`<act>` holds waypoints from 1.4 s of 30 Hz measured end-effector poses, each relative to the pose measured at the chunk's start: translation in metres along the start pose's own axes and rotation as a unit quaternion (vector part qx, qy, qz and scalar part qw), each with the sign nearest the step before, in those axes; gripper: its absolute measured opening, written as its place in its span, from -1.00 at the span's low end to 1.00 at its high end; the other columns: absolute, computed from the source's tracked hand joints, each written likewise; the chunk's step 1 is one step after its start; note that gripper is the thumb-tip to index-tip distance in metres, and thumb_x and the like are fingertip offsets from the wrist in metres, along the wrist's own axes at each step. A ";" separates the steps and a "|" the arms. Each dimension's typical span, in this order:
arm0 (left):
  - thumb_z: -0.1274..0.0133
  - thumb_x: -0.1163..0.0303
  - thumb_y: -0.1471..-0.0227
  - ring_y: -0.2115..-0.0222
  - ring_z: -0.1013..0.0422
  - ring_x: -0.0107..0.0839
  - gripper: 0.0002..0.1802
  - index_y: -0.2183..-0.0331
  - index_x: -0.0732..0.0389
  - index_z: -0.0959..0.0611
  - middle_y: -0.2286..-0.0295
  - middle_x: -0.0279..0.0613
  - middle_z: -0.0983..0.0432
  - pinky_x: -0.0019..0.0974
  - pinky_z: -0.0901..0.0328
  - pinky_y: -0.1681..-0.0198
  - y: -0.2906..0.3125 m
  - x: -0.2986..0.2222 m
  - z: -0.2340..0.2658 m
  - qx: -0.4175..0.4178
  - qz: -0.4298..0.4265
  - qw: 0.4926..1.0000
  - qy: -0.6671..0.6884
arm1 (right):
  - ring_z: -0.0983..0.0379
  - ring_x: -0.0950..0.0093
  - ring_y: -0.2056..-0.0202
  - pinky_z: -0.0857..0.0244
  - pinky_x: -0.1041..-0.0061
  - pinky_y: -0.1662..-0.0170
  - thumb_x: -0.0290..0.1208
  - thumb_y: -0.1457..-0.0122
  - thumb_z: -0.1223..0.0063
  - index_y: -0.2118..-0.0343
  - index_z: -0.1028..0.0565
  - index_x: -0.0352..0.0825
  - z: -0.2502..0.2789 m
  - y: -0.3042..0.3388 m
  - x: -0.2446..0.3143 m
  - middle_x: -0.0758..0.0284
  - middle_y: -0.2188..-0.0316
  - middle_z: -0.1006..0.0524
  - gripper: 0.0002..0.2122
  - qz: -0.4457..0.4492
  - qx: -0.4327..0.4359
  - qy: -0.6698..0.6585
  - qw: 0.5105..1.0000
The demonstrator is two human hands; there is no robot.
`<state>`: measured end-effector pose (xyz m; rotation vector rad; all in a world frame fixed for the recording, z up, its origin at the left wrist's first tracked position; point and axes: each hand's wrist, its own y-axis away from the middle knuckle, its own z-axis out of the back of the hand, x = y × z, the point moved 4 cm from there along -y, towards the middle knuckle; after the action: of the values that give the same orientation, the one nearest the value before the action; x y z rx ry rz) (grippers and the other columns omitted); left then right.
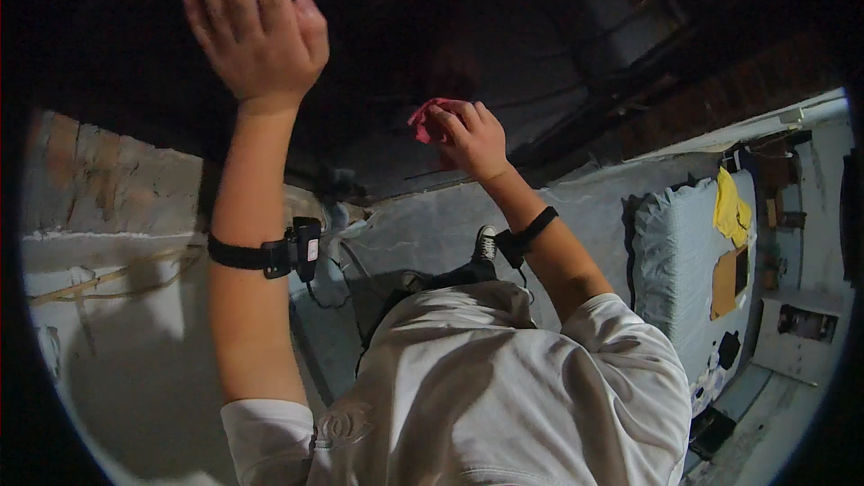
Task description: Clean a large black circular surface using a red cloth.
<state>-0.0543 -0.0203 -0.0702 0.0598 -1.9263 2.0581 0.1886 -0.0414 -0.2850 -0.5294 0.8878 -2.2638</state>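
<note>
A dark, glossy surface (pixel 378 54) fills the upper part of the view, with faint reflections in it. My left hand (pixel 261 36) is raised at the upper left, its fingers stretched out against or just before that surface; whether the palm touches it I cannot tell. Lower and to the right, my right hand (pixel 475 137) has its fingers bunched round a crumpled pinkish-red cloth (pixel 420 122), which lies at the dark surface. A black strap with a small box (pixel 306 247) circles my left forearm, and another strap (pixel 538 227) is on my right forearm.
A bed with a pale blue cover (pixel 670 261) stands at the right, with a yellow cloth (pixel 731 207) and a brown cardboard piece (pixel 724 283) on it. A brick wall (pixel 117 180) is at the left. Below lies grey floor (pixel 576 207), with my shoe (pixel 486 243) on it.
</note>
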 end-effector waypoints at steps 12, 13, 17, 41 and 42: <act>0.22 0.18 -0.36 -0.47 0.06 0.09 -0.29 -0.40 0.32 -0.28 -0.44 0.10 -0.06 0.14 0.24 -0.51 0.005 0.016 0.007 0.014 -0.021 0.999 -0.031 | -0.51 0.29 0.07 -0.46 0.28 0.06 -0.33 0.18 -0.45 0.00 -0.60 -0.03 0.014 0.059 -0.080 0.45 0.00 -0.58 -0.46 -0.091 0.029 0.026 0.995; 0.23 0.18 -0.36 -0.47 0.07 0.09 -0.30 -0.40 0.32 -0.28 -0.44 0.10 -0.05 0.13 0.24 -0.51 0.005 0.015 0.008 0.023 -0.021 0.999 -0.039 | -0.51 0.28 0.06 -0.46 0.28 0.05 -0.35 0.19 -0.44 0.00 -0.60 -0.04 0.020 0.062 -0.088 0.45 -0.01 -0.58 -0.44 -0.093 0.028 0.030 0.995; 0.24 0.18 -0.38 -0.47 0.06 0.10 -0.30 -0.40 0.34 -0.28 -0.43 0.13 -0.07 0.11 0.23 -0.51 0.001 0.020 0.010 0.013 -0.046 0.998 -0.043 | -0.52 0.25 0.05 -0.47 0.25 0.04 -0.39 0.18 -0.43 -0.01 -0.59 -0.07 0.048 0.069 -0.125 0.41 -0.02 -0.57 -0.44 -0.121 0.012 0.047 0.991; 0.24 0.20 -0.39 -0.47 0.03 0.05 -0.32 -0.40 0.36 -0.28 -0.43 0.10 -0.07 0.08 0.17 -0.51 -0.001 0.016 0.013 0.008 -0.056 0.997 -0.061 | -0.46 -0.05 0.00 -0.43 0.16 -0.03 -0.47 -0.02 -0.33 -0.01 -0.47 -0.32 0.141 0.046 -0.207 0.06 0.01 -0.44 -0.55 -0.371 -0.225 0.011 0.901; 0.24 0.20 -0.39 -0.47 0.02 0.05 -0.32 -0.39 0.36 -0.29 -0.43 0.10 -0.09 0.08 0.18 -0.51 -0.001 0.015 0.013 0.005 -0.055 0.997 -0.058 | -0.45 -0.06 -0.02 -0.43 0.14 -0.05 -0.51 0.00 -0.34 0.00 -0.47 -0.33 0.132 0.051 -0.201 0.06 0.01 -0.44 -0.54 -0.376 -0.208 0.011 0.903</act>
<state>-0.0704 -0.0296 -0.0643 0.2879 -1.9323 2.0322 0.4269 0.0085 -0.2565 -1.2138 1.3643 -2.7516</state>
